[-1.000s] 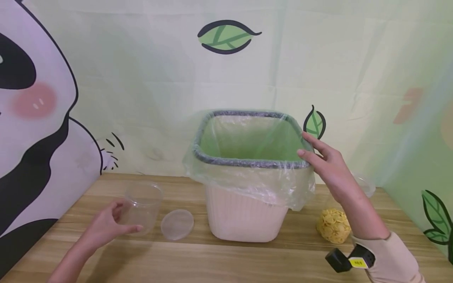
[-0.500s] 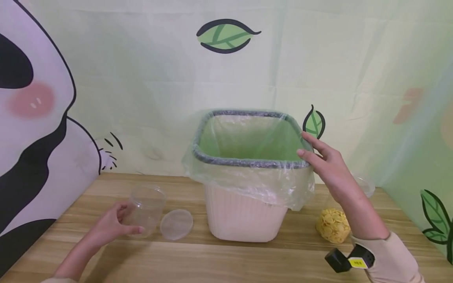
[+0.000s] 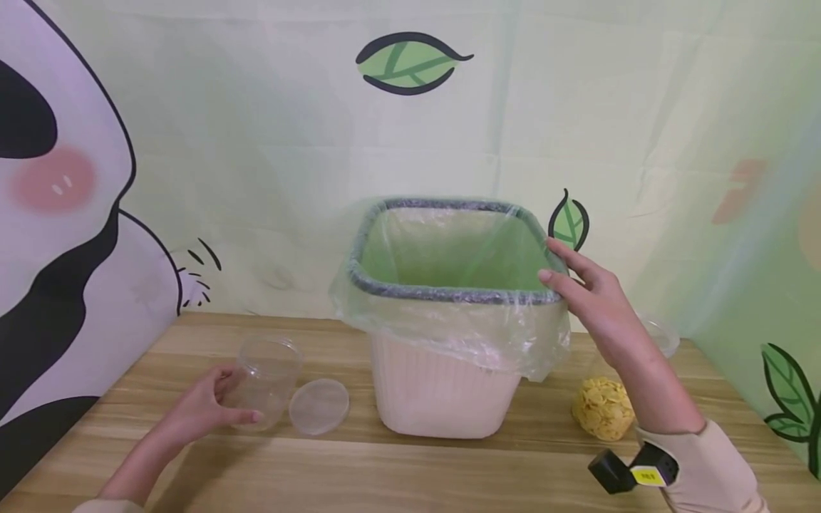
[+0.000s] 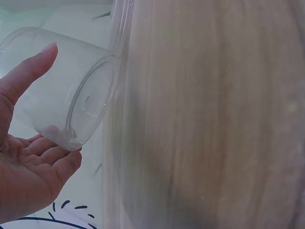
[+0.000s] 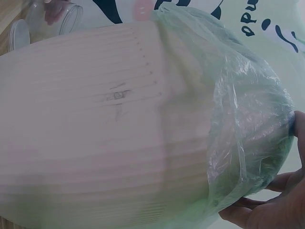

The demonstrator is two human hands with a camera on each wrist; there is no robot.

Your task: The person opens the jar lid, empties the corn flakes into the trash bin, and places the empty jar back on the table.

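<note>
My left hand (image 3: 208, 406) holds a clear plastic jar (image 3: 272, 370) at the left, thumb on the near side and fingers on the far side. No contents show in it. The left wrist view shows the jar (image 4: 66, 86) tilted, its base turned partly toward the camera. Beside it on the table lies a round translucent lid (image 3: 319, 407). My right hand (image 3: 596, 296) grips the right rim of a pale pink trash bin (image 3: 442, 392), thumb at the inner edge. A thin green-tinted bag (image 3: 462, 335) lines the bin and hangs over its dark grey rim ring (image 3: 442, 293).
Yellow flakes (image 3: 603, 410) fill the lower part of another clear jar (image 3: 663, 336), partly hidden behind my right forearm. A black device (image 3: 631, 470) sits on my right wrist. The wood-grain table (image 3: 359, 477) meets a printed panda-and-leaf backdrop (image 3: 288, 178).
My left hand has moved the clear jar slightly right and down, closer to the lid. My right hand and the bin have stayed in place.
</note>
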